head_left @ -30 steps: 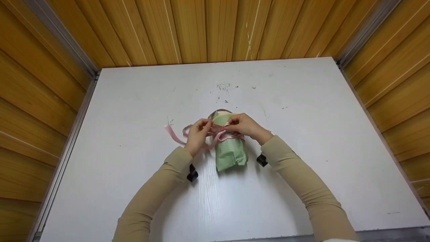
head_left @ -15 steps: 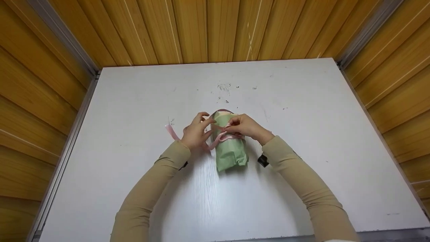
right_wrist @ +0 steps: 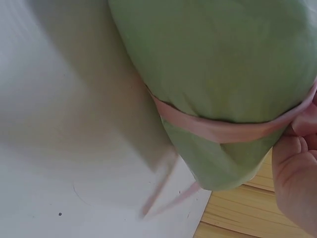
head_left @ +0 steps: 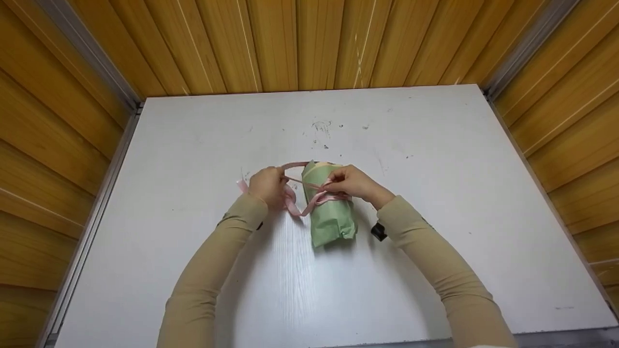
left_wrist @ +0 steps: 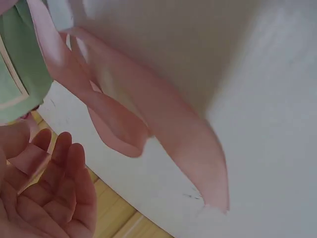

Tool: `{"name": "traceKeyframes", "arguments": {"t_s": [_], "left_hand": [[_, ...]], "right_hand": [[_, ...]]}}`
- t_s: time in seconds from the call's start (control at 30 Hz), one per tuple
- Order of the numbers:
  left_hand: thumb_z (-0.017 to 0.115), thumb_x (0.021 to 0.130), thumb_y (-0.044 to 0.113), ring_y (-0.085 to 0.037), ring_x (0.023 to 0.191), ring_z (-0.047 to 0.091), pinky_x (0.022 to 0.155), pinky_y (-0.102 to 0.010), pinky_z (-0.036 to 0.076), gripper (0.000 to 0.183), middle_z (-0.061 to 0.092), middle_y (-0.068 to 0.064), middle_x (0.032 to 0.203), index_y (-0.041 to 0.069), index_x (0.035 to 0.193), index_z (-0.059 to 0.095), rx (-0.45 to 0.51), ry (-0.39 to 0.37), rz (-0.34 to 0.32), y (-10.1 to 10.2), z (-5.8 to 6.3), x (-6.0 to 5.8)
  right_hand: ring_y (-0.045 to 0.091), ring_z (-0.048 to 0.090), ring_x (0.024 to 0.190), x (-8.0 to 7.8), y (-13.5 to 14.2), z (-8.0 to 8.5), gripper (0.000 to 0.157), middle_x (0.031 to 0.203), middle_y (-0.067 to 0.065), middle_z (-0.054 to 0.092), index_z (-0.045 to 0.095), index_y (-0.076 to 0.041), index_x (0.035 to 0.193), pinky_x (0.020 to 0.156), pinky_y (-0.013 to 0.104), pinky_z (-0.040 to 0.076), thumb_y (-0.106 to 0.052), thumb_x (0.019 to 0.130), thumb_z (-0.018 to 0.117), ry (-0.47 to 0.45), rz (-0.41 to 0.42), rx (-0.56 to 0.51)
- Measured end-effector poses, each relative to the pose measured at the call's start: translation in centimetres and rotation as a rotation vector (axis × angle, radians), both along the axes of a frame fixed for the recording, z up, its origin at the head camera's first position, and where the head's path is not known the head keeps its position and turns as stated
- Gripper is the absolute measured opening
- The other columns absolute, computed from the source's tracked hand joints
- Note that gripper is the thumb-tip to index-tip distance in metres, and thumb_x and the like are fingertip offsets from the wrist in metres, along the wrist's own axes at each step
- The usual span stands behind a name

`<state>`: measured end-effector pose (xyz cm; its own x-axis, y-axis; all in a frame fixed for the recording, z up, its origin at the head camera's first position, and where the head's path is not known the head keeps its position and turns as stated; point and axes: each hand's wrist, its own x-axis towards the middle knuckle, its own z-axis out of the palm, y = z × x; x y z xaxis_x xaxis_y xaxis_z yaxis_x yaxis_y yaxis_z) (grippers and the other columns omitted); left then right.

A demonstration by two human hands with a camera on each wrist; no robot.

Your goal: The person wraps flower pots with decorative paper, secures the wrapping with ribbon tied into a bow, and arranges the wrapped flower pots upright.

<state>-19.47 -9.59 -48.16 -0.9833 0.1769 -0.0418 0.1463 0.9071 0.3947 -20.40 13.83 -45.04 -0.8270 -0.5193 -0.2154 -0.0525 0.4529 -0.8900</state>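
Note:
A bundle wrapped in green paper (head_left: 333, 224) lies on the table, with a pink ribbon (right_wrist: 218, 130) tied round its middle. To its left, my left hand (head_left: 267, 186) pinches a length of this ribbon between thumb and forefinger, the other fingers loosely bent. That length runs taut from the hand to the bundle's front. On top of the bundle, my right hand (head_left: 357, 184) pinches the ribbon where its strands cross. The right fingertips partly hide the crossing. In the left wrist view a loose ribbon tail (left_wrist: 173, 111) hangs in a loop over the table.
The white table (head_left: 416, 270) carries small dark marks (head_left: 321, 126) beyond the bundle. Wood-patterned panels (head_left: 316, 46) stand along its back and both sides. A black wrist mount (head_left: 378, 231) shows under the right sleeve.
My left hand has let go near the crossing, opened, then taken the ribbon and drawn it left, away from the bundle. The right hand keeps its pinch in the same place.

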Motion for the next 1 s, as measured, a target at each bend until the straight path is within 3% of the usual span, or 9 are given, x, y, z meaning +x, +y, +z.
{"name": "traceKeyframes", "arguments": {"t_s": [0.03, 0.1, 0.13, 0.27, 0.43, 0.53, 0.8, 1.0], "left_hand": [[0.054, 0.095, 0.011, -0.026, 0.084, 0.063, 0.076, -0.041, 0.051, 0.031, 0.068, -0.010, 0.091, 0.023, 0.122, 0.063, 0.032, -0.023, 0.012, -0.5, 0.2, 0.0], [0.052, 0.095, 0.010, -0.024, 0.081, 0.060, 0.074, -0.040, 0.050, 0.021, 0.067, -0.010, 0.088, 0.014, 0.108, 0.068, 0.058, -0.024, 0.045, -1.6, 0.5, 0.1], [0.053, 0.095, 0.010, -0.024, 0.079, 0.059, 0.073, -0.041, 0.049, 0.017, 0.066, -0.011, 0.085, 0.009, 0.100, 0.069, 0.057, -0.006, 0.063, -2.1, 0.6, 0.1], [0.057, 0.094, 0.009, -0.026, 0.081, 0.058, 0.075, -0.041, 0.049, 0.014, 0.063, -0.014, 0.086, 0.001, 0.093, 0.068, 0.071, 0.049, 0.079, -3.7, 1.3, 0.4], [0.061, 0.091, 0.008, -0.039, 0.104, 0.055, 0.089, -0.048, 0.046, 0.014, 0.058, -0.023, 0.111, -0.003, 0.091, 0.070, 0.138, 0.167, 0.026, -5.1, 2.4, 0.6], [0.063, 0.091, 0.010, -0.039, 0.109, 0.054, 0.093, -0.048, 0.045, 0.016, 0.057, -0.023, 0.116, -0.005, 0.090, 0.069, 0.175, 0.190, -0.015, -5.7, 3.1, 0.7], [0.050, 0.098, 0.011, -0.028, 0.085, 0.059, 0.079, -0.042, 0.048, 0.021, 0.065, -0.019, 0.095, -0.005, 0.098, 0.064, 0.228, 0.016, 0.029, -6.3, 4.5, 1.1], [0.048, 0.099, 0.013, -0.024, 0.081, 0.059, 0.076, -0.038, 0.049, 0.022, 0.067, -0.017, 0.092, -0.002, 0.100, 0.064, 0.311, -0.017, -0.040, -3.5, 5.0, 2.0]], "right_hand": [[0.003, 0.045, 0.062, -0.2, 0.1, -0.4, 0.014, 0.066, -0.010, 0.054, 0.065, 0.003, 0.084, 0.055, 0.017, 0.036, -0.010, 0.086, 0.068, -0.002, 0.000, 0.006], [0.004, 0.044, 0.061, -0.7, 0.3, -1.3, 0.011, 0.066, -0.010, 0.053, 0.066, -0.003, 0.082, 0.053, 0.018, 0.036, -0.013, 0.086, 0.068, -0.004, -0.002, 0.016], [0.004, 0.044, 0.061, -0.7, 0.3, -1.2, 0.010, 0.066, -0.010, 0.053, 0.066, -0.004, 0.082, 0.053, 0.018, 0.035, -0.013, 0.086, 0.068, -0.007, -0.002, 0.021], [0.005, 0.044, 0.058, -0.8, 0.4, -1.2, 0.010, 0.066, -0.008, 0.053, 0.065, -0.003, 0.083, 0.052, 0.018, 0.036, -0.013, 0.087, 0.067, -0.024, -0.008, 0.010], [0.005, 0.050, 0.058, -1.1, 0.7, -1.0, 0.010, 0.066, -0.007, 0.055, 0.064, -0.004, 0.083, 0.053, 0.019, 0.041, -0.012, 0.088, 0.066, -0.055, -0.051, -0.036], [0.006, 0.051, 0.058, -1.4, 0.9, -0.9, 0.008, 0.066, -0.007, 0.055, 0.064, -0.007, 0.081, 0.053, 0.019, 0.042, -0.012, 0.088, 0.066, -0.077, -0.094, -0.059], [0.006, 0.051, 0.057, -2.0, 1.2, -1.3, 0.012, 0.064, -0.005, 0.053, 0.061, -0.012, 0.078, 0.053, 0.018, 0.044, -0.012, 0.089, 0.065, -0.155, -0.195, -0.108], [0.005, 0.052, 0.060, -2.4, 1.2, -0.9, 0.010, 0.067, -0.006, 0.055, 0.063, -0.011, 0.080, 0.057, 0.019, 0.047, -0.013, 0.089, 0.065, -0.125, -0.212, -0.079]]}}
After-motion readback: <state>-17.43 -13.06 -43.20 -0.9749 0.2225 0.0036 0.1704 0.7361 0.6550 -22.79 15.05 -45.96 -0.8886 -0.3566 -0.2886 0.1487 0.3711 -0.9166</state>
